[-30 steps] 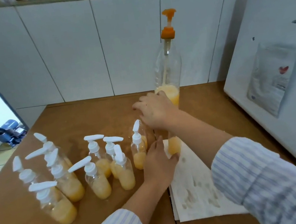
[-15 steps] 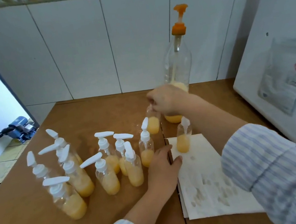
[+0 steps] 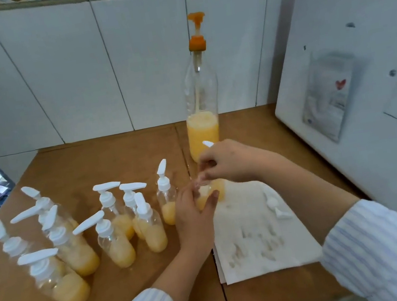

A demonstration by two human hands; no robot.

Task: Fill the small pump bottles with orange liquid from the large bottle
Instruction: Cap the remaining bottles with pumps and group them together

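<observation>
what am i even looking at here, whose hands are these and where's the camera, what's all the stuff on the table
There is no machine here: a person is working with bare hands, and the single camera sits on their head, looking forward and down. The left hand grips a small bottle with orange liquid in it, standing at the top edge of a stained paper towel. The right hand pinches at that bottle's top, where a white pump tip shows. Behind stands the large bottle with an orange pump, about a third full. To the left on the wooden table stands a cluster of filled pump bottles. A loose white pump piece lies on the towel.
</observation>
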